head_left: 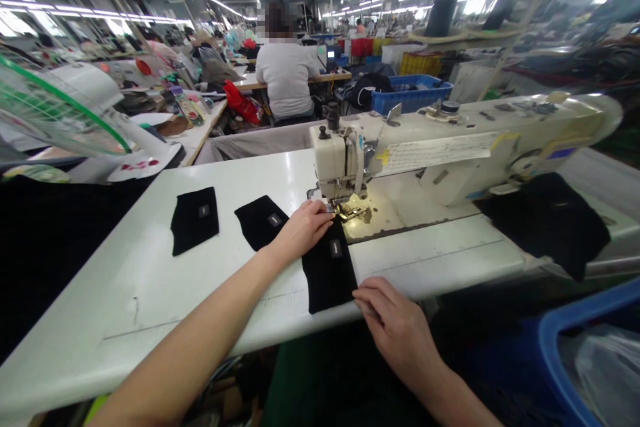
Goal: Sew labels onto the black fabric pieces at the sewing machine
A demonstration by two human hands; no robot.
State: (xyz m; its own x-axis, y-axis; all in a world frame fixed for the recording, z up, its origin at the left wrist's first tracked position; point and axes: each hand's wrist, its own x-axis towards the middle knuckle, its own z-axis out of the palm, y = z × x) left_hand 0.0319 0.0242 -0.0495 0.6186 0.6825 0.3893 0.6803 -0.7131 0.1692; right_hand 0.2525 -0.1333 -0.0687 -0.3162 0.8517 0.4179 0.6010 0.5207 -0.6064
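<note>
A black fabric piece (pixel 330 270) with a small label lies on the white table (pixel 150 280), its far end under the presser foot (pixel 345 209) of the sewing machine (pixel 450 147). My left hand (pixel 303 230) rests on the piece's upper left edge, fingers curled and pressed on the cloth beside the presser foot. My right hand (pixel 395 327) pinches the piece's near right corner at the table's front edge. Two more black labelled pieces (pixel 195 219) (pixel 263 220) lie to the left.
A pile of black cloth (pixel 550 220) lies right of the machine. A blue bin (pixel 590 360) stands at lower right, a green fan (pixel 60 110) at left. A seated person (pixel 287 73) works at the table beyond, back turned.
</note>
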